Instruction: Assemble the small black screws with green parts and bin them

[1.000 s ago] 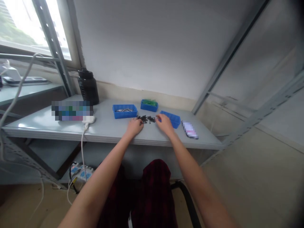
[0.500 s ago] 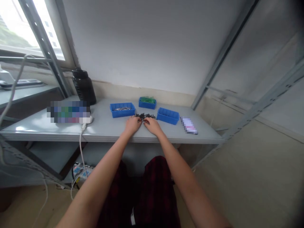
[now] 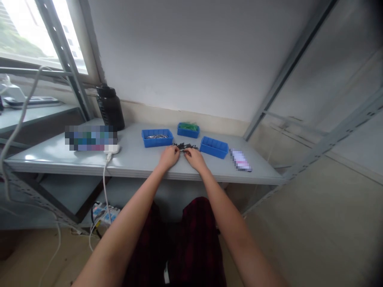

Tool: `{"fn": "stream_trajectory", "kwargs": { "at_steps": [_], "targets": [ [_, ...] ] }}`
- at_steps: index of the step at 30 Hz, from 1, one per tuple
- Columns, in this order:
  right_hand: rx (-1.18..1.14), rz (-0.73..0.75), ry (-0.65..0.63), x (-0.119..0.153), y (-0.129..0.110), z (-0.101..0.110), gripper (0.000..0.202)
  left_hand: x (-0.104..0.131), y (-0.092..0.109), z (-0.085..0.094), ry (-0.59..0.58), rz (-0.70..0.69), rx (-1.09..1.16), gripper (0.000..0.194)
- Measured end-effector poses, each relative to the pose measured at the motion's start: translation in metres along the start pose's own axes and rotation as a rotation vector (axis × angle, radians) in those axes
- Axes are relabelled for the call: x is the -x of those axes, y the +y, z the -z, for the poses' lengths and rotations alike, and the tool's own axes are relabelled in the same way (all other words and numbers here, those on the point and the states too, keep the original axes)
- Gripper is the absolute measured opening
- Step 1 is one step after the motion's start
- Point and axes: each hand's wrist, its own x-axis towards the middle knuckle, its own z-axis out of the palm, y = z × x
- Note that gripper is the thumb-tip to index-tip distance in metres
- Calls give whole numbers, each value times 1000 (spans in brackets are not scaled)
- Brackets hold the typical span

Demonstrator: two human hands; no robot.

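Observation:
A loose pile of small black parts (image 3: 187, 146) lies on the grey shelf top, just beyond my two hands. My left hand (image 3: 170, 157) rests at the pile's near left edge, its fingers curled in a pinch; whatever is between them is too small to make out. Facing it across a narrow gap, my right hand (image 3: 195, 158) pinches what looks like a small black part at its fingertips. Left of the pile stands a blue bin (image 3: 157, 143) with silvery metal pieces. Another blue bin (image 3: 214, 148) sits to the right, and a third blue bin (image 3: 188, 132) holding green pieces is behind.
A dark bottle (image 3: 110, 107) stands at the back left. Near it are a blurred-out item (image 3: 91, 138) and a white plug (image 3: 111, 149) whose cable hangs over the front edge. A phone (image 3: 240, 160) lies at the right. Metal uprights (image 3: 266, 99) frame the shelf.
The whole view has shifted slightly, with things appearing a little further right. Both hands stay at the black pile, with only small finger movement.

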Motion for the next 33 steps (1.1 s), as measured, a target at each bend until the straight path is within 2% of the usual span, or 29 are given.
{"fn": "stream_trajectory", "kwargs": {
  "at_steps": [14, 25, 29, 33],
  "targets": [
    [52, -28, 14, 1, -2, 2, 20, -2, -2, -2, -25, 15, 77, 23],
    [80, -150, 79, -1, 2, 1, 23, -2, -3, -2, -11, 77, 128, 22],
    [76, -130, 68, -1, 1, 1, 26, -2, -3, -2, -16, 83, 136, 22],
    [46, -50, 32, 1, -1, 1, 31, -2, -4, -3, -18, 78, 146, 22]
  ]
}}
